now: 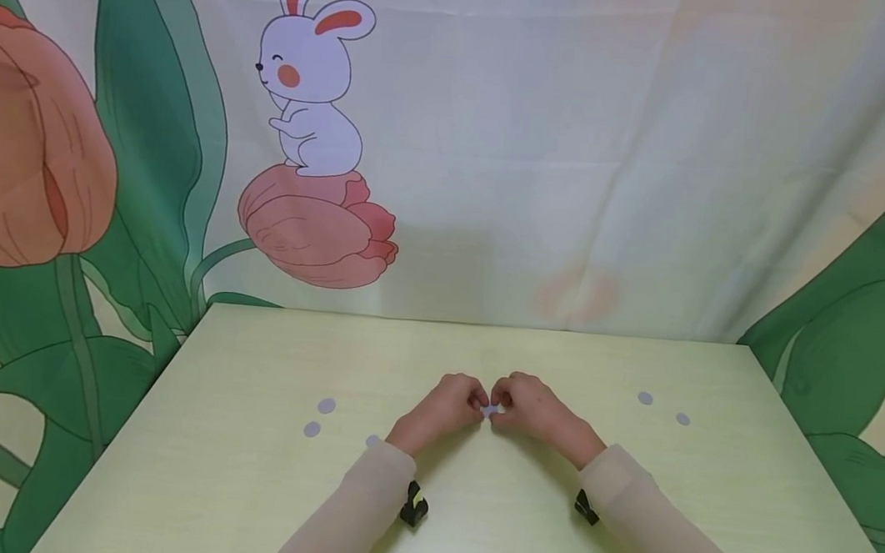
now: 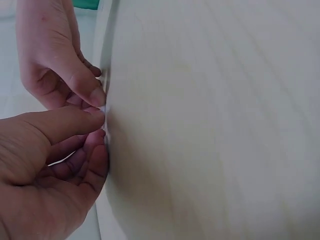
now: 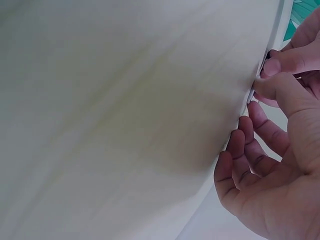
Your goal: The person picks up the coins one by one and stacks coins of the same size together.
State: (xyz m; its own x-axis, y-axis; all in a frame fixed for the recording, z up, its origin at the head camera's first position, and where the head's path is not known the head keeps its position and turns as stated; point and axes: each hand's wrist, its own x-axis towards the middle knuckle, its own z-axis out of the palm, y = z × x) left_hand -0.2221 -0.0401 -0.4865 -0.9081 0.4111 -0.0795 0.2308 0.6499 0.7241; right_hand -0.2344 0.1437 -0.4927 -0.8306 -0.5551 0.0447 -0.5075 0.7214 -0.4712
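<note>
In the head view a small pale grey disc [image 1: 489, 412] shows between the fingertips of both hands, low over the middle of the table. My left hand [image 1: 447, 404] pinches its left side with thumb and fingers, and my right hand [image 1: 536, 408] pinches the right side. Most of the disc is hidden by the fingertips. Seen from the left wrist, the two thumbs nearly meet at a pale sliver of the disc [image 2: 103, 108], right at the tabletop. The right wrist view has the right hand [image 3: 287, 130] with its other fingers curled beside the table surface.
Three similar discs lie to the left: one farther back [image 1: 326, 406], one nearer [image 1: 312, 429], and one partly behind the left wrist [image 1: 373, 442]. Two more discs [image 1: 645, 398] rest at the right. A printed curtain [image 1: 494, 146] hangs behind the pale table [image 1: 250, 500].
</note>
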